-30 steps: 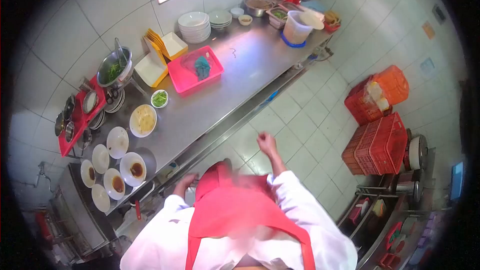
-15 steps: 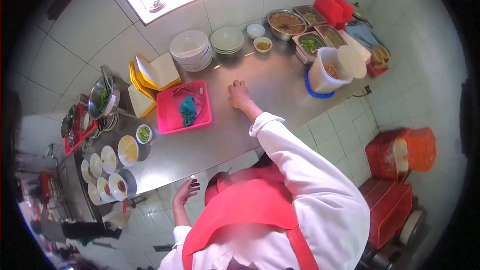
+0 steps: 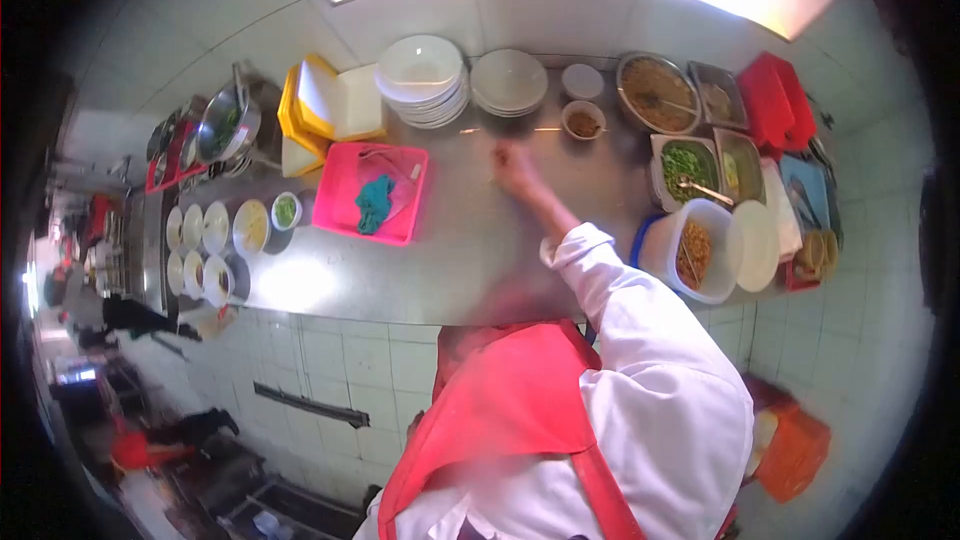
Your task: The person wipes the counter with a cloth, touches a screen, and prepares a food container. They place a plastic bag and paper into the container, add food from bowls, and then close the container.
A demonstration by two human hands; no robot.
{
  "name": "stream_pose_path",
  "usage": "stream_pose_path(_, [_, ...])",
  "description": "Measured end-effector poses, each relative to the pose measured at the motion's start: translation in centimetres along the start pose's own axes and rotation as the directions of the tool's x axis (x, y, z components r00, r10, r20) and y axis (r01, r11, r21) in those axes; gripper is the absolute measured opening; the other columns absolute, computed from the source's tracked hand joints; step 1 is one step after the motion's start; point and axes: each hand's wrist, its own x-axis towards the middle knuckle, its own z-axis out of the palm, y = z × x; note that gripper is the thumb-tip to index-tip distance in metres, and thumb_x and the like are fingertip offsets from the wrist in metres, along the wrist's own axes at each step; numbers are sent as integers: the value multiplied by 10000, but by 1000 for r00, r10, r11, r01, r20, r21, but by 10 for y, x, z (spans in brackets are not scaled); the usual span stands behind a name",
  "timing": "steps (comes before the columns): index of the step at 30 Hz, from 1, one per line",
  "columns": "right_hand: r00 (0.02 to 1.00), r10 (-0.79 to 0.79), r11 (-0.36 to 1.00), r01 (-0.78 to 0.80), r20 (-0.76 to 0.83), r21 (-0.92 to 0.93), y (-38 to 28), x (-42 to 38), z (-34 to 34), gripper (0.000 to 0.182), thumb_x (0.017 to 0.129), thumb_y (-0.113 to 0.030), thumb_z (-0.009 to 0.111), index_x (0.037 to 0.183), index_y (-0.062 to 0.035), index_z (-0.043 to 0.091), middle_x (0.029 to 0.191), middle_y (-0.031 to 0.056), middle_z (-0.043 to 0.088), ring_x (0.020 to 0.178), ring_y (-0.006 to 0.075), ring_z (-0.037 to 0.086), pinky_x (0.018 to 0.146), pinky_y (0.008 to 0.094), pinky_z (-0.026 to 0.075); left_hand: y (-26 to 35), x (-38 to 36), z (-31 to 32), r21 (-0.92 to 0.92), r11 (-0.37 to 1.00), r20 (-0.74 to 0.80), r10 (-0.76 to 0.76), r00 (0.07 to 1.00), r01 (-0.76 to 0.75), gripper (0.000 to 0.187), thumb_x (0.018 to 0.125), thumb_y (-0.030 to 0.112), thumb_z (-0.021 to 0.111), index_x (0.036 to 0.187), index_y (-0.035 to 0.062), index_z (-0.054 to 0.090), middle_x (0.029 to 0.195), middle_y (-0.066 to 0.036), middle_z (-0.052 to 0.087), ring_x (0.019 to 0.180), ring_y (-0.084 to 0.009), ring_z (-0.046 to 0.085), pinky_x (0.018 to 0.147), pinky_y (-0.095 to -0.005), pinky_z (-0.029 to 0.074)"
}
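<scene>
Since a second ago, the right hand [image 3: 517,168] has moved over the table [image 3: 465,255]; I cannot tell whether it or the nearly hidden left hand [image 3: 413,425] grips anything. One pink tub [image 3: 336,182], left of two plate stacks [image 3: 508,82] just beyond the right hand, bars the way to seven bowls [image 3: 215,227]. Two small bowls [image 3: 582,82] sit nearby.

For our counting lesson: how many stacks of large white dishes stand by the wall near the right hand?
2: the taller stack on the left, and the shorter stack to its right, beyond the right hand. Neither is hidden.
</scene>
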Motion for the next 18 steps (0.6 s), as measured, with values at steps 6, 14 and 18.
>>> stream_pose_path(6, [996, -85, 946, 72, -28, -315, 34, 31, -8, 167, 799, -58, 527, 865, -23, 677, 923, 182, 633, 927, 353, 608, 818, 437, 502, -83, 17, 15, 205, 979, -40, -13, 999, 21, 464, 951, 356, 438, 1276, 26, 476, 1143, -144, 617, 940, -249, 625, 825, -390, 495])
stream_pose_path(14, [995, -80, 969, 65, -51, -240, 22, 13, 16, 154, 786, -69, 537, 822, -23, 679, 948, 172, 609, 980, 358, 586, 843, 447, 497, -62, 95, -25, -74, 997, -73, 18, 997, -24, 389, 948, 309, 440, 1232, 54, 513, 1076, -125, 652, 878, -228, 642, 785, -366, 505])
stream_pose_path(18, [979, -199, 914, 202, 45, -353, 10, 11, 1, 126, 747, -70, 590, 793, -40, 703, 887, 164, 645, 863, 346, 628, 766, 431, 512, 104, 9, -47, -375, 894, -289, 141, 947, -248, 342, 929, 293, 496, 1174, 61, 546, 1091, -141, 652, 934, -235, 659, 787, -363, 503])
